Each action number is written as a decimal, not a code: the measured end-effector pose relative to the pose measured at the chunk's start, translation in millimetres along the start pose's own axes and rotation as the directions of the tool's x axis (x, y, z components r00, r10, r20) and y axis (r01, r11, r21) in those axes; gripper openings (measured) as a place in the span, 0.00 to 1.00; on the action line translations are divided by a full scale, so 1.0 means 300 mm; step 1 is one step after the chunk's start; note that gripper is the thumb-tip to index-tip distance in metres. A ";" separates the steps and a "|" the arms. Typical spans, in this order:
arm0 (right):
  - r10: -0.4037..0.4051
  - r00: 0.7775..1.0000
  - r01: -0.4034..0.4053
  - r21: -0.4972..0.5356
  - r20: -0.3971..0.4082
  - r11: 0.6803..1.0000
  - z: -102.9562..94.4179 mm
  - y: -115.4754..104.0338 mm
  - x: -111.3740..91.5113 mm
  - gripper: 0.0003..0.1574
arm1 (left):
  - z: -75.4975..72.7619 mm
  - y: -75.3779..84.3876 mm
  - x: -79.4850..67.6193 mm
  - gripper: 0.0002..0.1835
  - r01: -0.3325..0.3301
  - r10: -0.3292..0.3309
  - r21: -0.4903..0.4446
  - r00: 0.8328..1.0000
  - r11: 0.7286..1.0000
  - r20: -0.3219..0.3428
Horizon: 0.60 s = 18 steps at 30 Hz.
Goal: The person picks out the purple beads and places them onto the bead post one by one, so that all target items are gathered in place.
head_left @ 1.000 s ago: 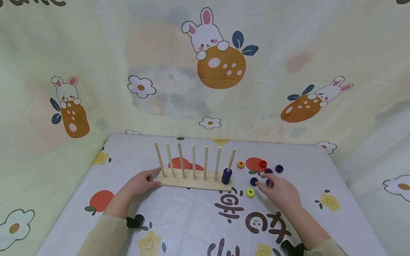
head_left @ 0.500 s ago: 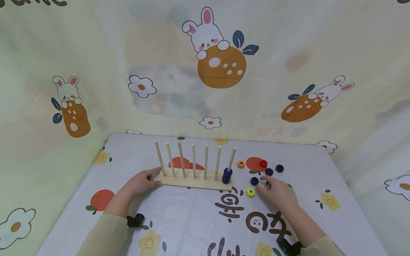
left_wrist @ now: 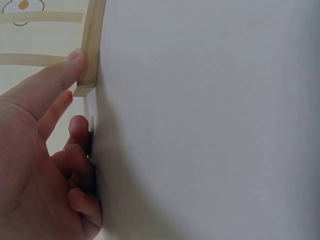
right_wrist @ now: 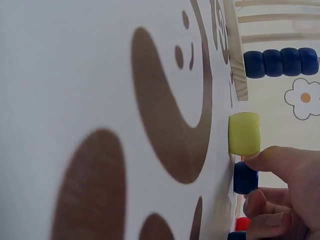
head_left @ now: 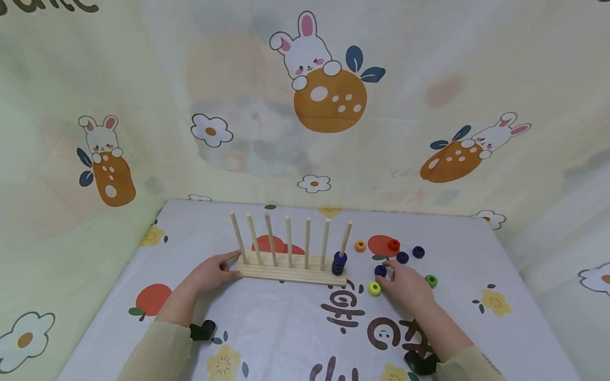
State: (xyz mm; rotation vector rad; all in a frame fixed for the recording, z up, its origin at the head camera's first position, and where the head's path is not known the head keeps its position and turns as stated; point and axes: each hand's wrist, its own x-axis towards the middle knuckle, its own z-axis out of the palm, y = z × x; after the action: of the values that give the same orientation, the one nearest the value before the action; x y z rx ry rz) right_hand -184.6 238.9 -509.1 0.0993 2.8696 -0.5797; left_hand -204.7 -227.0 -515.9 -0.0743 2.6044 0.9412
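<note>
L hand gripping, R hand pinching, both arms extended fwd

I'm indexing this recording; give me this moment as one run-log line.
left hand: holds left end of wooden base | right hand: pinches loose blue bead | rightmost peg: blue beads | other pegs: bare

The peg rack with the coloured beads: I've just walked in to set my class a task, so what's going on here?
A person's left hand grips the left end of the wooden peg rack, while the right hand pinches a dark blue bead next to a yellow-green bead. Four blue beads are stacked on the rightmost peg; the other six pegs are bare. Orange, red, green and two more dark blue beads lie loose.
</note>
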 end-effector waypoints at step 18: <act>0.012 1.000 -0.012 0.012 -0.019 1.000 0.012 0.011 0.015 0.36 | -0.003 0.011 -0.005 0.38 0.011 -0.010 -0.018 1.000 1.000 0.010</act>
State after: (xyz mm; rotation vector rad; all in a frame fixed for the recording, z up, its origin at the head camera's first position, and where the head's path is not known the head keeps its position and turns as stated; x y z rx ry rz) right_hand -188.0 240.5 -514.6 0.1245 2.8825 -0.5962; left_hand -204.1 -225.1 -512.8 -0.0880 2.5841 0.9596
